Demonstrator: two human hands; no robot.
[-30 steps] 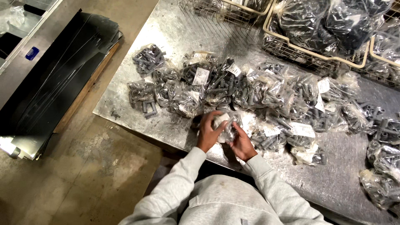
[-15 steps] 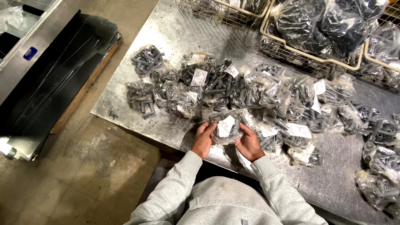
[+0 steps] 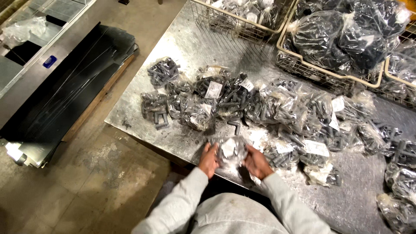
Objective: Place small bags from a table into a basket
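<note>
My left hand (image 3: 209, 159) grips one side of a clear bag of grey metal parts (image 3: 231, 150) | my right hand (image 3: 257, 162) clasps the other side | bag held at the near edge of the steel table (image 3: 186, 47), just in front of the pile of similar bags (image 3: 277, 108) | wire baskets (image 3: 320, 71) at the far side.

Bagged parts (image 3: 277, 108) ahead; bare tabletop (image 3: 195, 47) beyond
</note>
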